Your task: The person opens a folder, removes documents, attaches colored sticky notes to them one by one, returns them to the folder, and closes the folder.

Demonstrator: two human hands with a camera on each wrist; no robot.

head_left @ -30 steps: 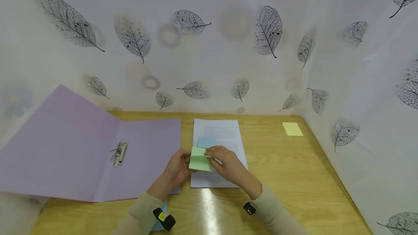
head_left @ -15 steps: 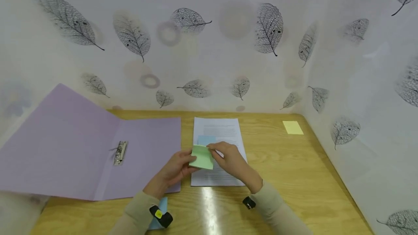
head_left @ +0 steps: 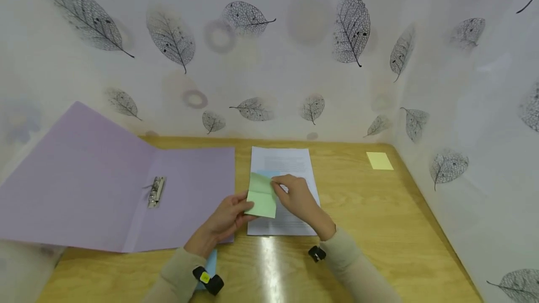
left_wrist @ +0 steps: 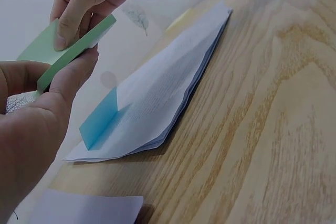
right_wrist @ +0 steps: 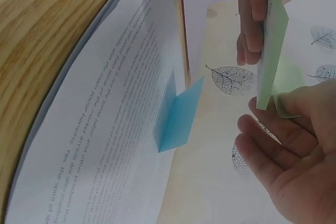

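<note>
My left hand (head_left: 229, 216) grips a pad of light green sticky notes (head_left: 262, 205), thumb on its face and fingers underneath. Between thumb and fingers, my right hand (head_left: 298, 198) pinches the green top sheet (head_left: 259, 183) at its right edge. That sheet stands lifted away from the pad, with a crease line between the two in the head view. Both hands hover over a stack of printed pages (head_left: 294, 222). On the pages sits a blue sticky note (right_wrist: 181, 116), one half sticking up, partly hidden behind the green sheet in the head view.
An open purple folder (head_left: 198, 172) with a metal clip (head_left: 156, 192) lies to the left. A yellow sticky note (head_left: 380, 161) is at the table's back right. Something light blue (head_left: 212, 262) shows beside the left sleeve. Leaf-patterned walls (head_left: 261, 69) border the table.
My right hand has lifted the green top sheet from the pad and swung it up and away. My left thumb has moved onto the pad's face. The view has tilted slightly down.
</note>
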